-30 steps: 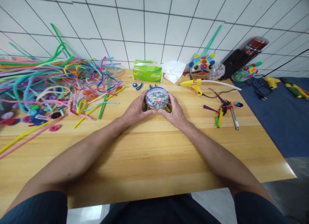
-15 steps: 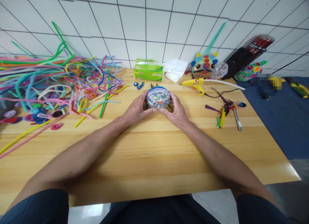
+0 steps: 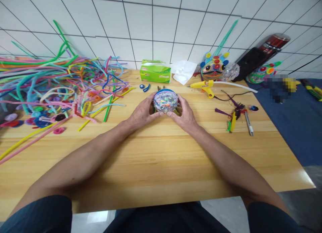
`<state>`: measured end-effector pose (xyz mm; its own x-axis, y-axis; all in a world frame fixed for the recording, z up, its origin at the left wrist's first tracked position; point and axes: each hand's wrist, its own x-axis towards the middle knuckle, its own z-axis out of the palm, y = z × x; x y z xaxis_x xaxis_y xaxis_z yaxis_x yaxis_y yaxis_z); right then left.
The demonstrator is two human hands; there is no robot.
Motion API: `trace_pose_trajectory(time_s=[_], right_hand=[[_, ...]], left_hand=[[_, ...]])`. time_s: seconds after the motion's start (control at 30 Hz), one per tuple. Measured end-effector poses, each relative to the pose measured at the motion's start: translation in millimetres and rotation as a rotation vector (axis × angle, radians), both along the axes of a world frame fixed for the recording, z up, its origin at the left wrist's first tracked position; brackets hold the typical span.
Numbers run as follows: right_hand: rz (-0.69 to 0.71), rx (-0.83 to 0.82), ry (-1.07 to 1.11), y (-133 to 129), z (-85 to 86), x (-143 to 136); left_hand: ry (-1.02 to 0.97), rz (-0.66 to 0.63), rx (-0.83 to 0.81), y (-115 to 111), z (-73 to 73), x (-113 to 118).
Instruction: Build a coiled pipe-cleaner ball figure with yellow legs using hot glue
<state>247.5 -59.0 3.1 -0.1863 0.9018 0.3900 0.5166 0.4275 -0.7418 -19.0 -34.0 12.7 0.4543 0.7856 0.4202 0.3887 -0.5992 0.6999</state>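
A clear round ball (image 3: 165,101) with multicoloured bits showing in it and a blue band along its far edge is held between both hands, at the middle of the table. My left hand (image 3: 144,113) wraps its left side, thumb along the near edge. On the right side, my right hand (image 3: 185,115) curves round it in the same way, its thumb almost meeting the other. Just behind the ball, a pair of dark tool tips (image 3: 161,88) pokes out; the rest of that tool is mostly hidden. A small blue decorated piece (image 3: 142,86) and a curved blue strip (image 3: 146,88) lie nearby.
Left, a big heap of coloured pipe cleaners (image 3: 75,78) covers the table. A green tissue pack (image 3: 155,72) and a white tissue (image 3: 183,72) sit at the back. Rightward are a yellow glue gun (image 3: 205,87), a decorated ball (image 3: 213,68), a utility knife (image 3: 249,124) and purple tassels (image 3: 236,110).
Both hands keep the same hold on the ball, which stays in place. Only the camera view has shifted slightly.
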Motion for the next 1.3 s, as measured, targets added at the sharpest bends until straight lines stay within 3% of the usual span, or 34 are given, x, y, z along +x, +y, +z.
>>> trace_pose_trajectory(time_s=[0.43,1.3], right_hand=[[-0.009,-0.065,0.027,-1.1,2.7,-1.8],[0.031,-0.024,0.0,3.5,-1.2,3.0]], left_hand=[[0.022,0.023,-0.03,-1.1,2.5,0.8],[0.02,0.041,-0.047,-3.0,5.1,3.1]])
